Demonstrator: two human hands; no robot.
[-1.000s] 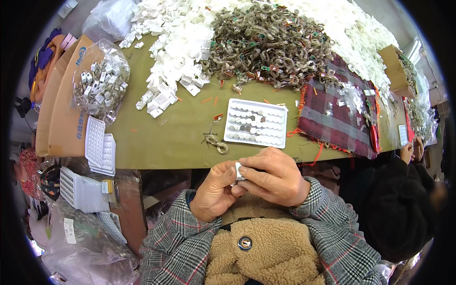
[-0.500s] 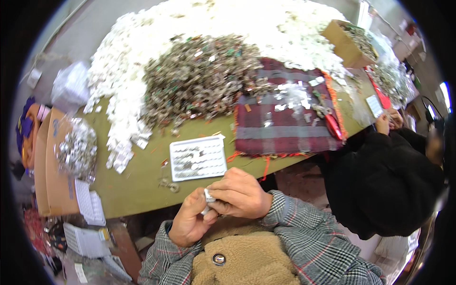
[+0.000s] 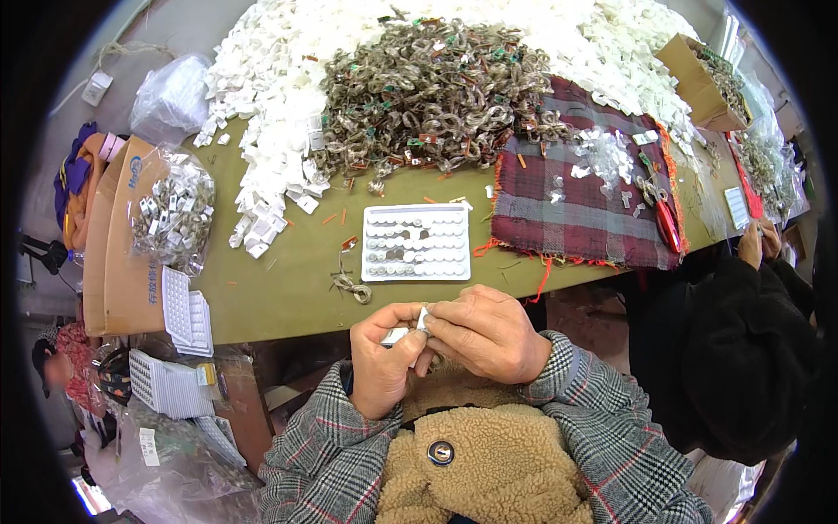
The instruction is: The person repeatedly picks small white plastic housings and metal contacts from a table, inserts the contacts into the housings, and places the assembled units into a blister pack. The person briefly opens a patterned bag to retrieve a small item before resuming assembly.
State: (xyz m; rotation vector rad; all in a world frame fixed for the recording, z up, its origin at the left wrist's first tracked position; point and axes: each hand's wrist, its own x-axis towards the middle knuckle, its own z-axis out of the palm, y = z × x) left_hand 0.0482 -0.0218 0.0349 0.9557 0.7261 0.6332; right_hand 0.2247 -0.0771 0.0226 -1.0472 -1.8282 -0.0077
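Observation:
In front of my chest both hands meet at small white plastic pieces. My left hand (image 3: 384,358) is closed, with a small white plastic casing (image 3: 394,336) between thumb and fingers. My right hand (image 3: 491,336) pinches at a second white piece (image 3: 423,319), which stands up where the fingertips of both hands touch. Fingers partly cover both pieces. Just beyond them on the green table lies a white tray (image 3: 415,274) with rows of round cups, some holding silvery or dark discs. Left of the tray is a small coil of greyish wire (image 3: 352,287).
A big heap of coiled wires (image 3: 419,105) lies before white casings (image 3: 266,175). To its right are a plaid cloth (image 3: 559,223) and red-handled tool (image 3: 669,229). A cardboard box (image 3: 109,288) and bag of casings (image 3: 175,210) stand left. A co-worker in black (image 3: 742,358) sits right.
The view has shifted, so the table things appear sharper and moved. My fingers have turned the white pieces; one now stands upright at the fingertips. Both hands stay together.

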